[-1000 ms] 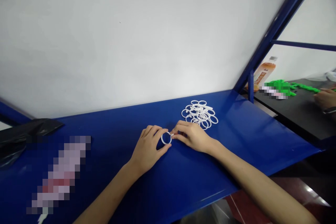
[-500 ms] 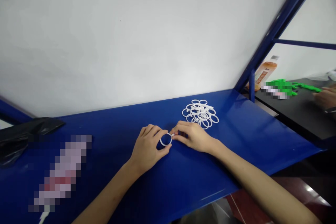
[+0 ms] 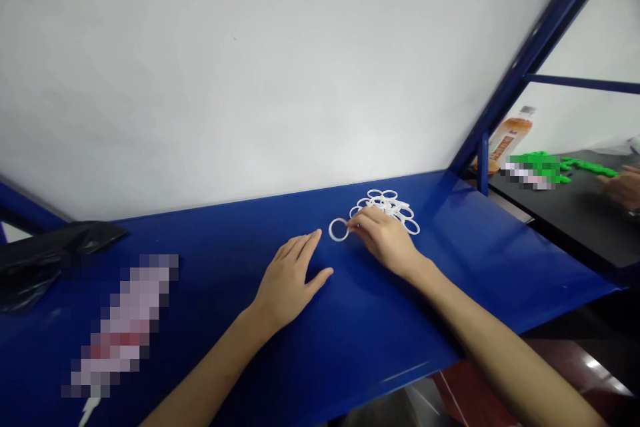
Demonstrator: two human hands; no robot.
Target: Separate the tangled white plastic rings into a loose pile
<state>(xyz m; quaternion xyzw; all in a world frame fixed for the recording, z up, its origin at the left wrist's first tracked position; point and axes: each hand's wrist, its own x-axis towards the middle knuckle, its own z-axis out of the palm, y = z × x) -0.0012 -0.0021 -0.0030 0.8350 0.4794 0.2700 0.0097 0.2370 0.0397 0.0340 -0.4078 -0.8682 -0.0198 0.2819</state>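
My right hand (image 3: pixel 384 239) pinches the right edge of a white plastic ring (image 3: pixel 331 232) between thumb and fingertips. That hand is at the near side of a pile of similar white rings (image 3: pixel 407 213) and hides part of it. My left hand (image 3: pixel 287 283) is open over the blue table (image 3: pixel 370 327), thumb spread away from the fingers. It holds nothing, and its fingertips are just left of the ring, apart from it.
A black plastic bag (image 3: pixel 65 243) and a blurred-out flat item (image 3: pixel 125 320) lie on the left. Beyond the blue frame post (image 3: pixel 483 163), a bottle (image 3: pixel 510 137), green pieces (image 3: pixel 543 163) and another person's hand (image 3: pixel 625 187) are at a black table. A white wall stands behind.
My left hand has let go of the ring and opened. My right hand has moved up and right towards the pile, carrying the ring with it.
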